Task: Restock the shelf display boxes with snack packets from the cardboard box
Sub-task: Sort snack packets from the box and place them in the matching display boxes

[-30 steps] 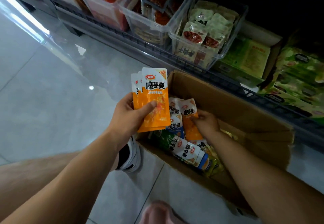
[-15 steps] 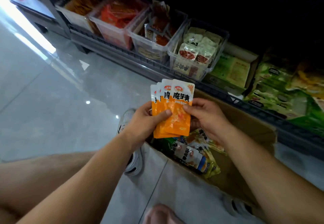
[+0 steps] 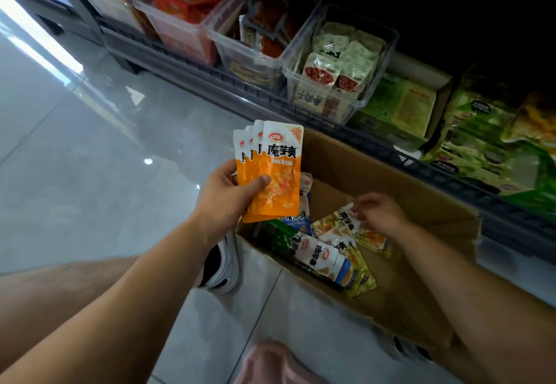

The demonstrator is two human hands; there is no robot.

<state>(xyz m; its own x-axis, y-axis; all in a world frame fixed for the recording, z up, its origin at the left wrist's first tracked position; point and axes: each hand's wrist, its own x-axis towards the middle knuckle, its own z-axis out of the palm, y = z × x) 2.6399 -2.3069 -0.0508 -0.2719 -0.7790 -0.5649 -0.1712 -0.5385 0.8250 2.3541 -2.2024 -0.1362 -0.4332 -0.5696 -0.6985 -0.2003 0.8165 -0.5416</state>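
Note:
My left hand grips a fanned stack of several orange snack packets, held upright above the left corner of the open cardboard box on the floor. My right hand is down inside the box, blurred, its fingertips pinching the top of a white and yellow packet. More loose packets in green, blue, white and yellow lie along the box's near side. Clear plastic display boxes with packets stand in a row on the bottom shelf behind the box.
A dark wire shelf rail runs diagonally just behind the cardboard box. Green cartons and green bags fill the shelf to the right. My white shoe is at the box's left side; grey floor tiles spread to the left.
My right hand placed an orange packet onto the stack, let go and dropped back into the box to another packet. The left hand kept the stack raised.

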